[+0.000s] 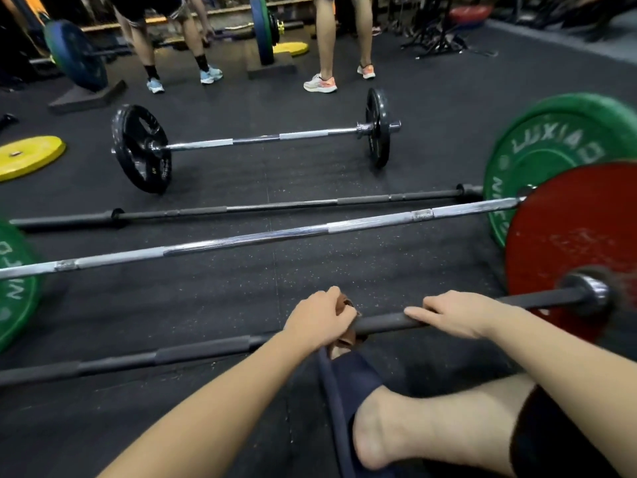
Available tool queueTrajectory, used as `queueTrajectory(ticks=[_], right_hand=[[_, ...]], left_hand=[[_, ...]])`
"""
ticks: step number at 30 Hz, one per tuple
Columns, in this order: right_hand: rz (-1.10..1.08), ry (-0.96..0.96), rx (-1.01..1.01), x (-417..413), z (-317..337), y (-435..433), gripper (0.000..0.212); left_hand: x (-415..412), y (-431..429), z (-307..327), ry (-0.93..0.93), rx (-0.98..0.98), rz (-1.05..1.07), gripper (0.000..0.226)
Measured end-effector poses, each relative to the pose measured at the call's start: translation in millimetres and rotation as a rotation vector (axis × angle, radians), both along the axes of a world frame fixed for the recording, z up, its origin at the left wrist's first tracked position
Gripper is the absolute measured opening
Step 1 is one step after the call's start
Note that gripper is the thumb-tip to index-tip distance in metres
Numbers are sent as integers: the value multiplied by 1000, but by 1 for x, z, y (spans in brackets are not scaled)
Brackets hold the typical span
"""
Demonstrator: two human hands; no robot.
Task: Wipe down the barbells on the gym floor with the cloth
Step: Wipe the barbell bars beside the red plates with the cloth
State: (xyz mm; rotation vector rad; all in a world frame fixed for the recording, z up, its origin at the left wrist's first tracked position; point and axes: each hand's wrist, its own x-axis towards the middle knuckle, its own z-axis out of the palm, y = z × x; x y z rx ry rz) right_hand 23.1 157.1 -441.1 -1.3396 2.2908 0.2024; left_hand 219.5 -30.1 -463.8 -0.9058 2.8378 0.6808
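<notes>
Now our left hand (319, 320) curls its fingers round the brown cloth (345, 340), which is wrapped on the nearest black barbell (203, 351) about mid-length, low on the gym floor (344, 263). Our right hand (455, 315) rests on the same bar just beside it, fingers fairly straight, gripping nothing. A red plate (568, 236) sits at the bar's right end. A chrome barbell (241, 241) lies beyond.

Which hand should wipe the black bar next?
Probably the left hand: it grips the brown cloth against the nearest black bar, so it can just slide along. The right hand rests bare on the same bar, nearer the red plate, and holds no cloth.
</notes>
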Motion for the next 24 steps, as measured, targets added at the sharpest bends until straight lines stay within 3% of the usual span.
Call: queueTrajectory(ticks=[3,5,7,11,14,18,20,24], right_hand=[[10,174,-59,-1,-18,6,54],[49,289,-126,4,-25,4,63],[97,328,-137,3,-30,6,66],[174,376,-146,5,-29,8,38],[208,389,-137,7,-30,10,46],[337,479,-278,3,-32,8,48],[297,409,-241,4,-29,9,31],[244,445,-200,4,-29,16,42]], left_hand=[[8,-17,5,-40,-59,-56,30],[13,-25,9,-72,-111,-54,30],[17,-27,9,-107,-101,-27,29],[9,-17,10,-150,-199,-39,27],[-18,6,14,-130,-232,-62,27],[-72,67,10,13,-95,-16,33],[-83,80,8,58,-5,43,28],[-59,59,7,18,40,107,22]])
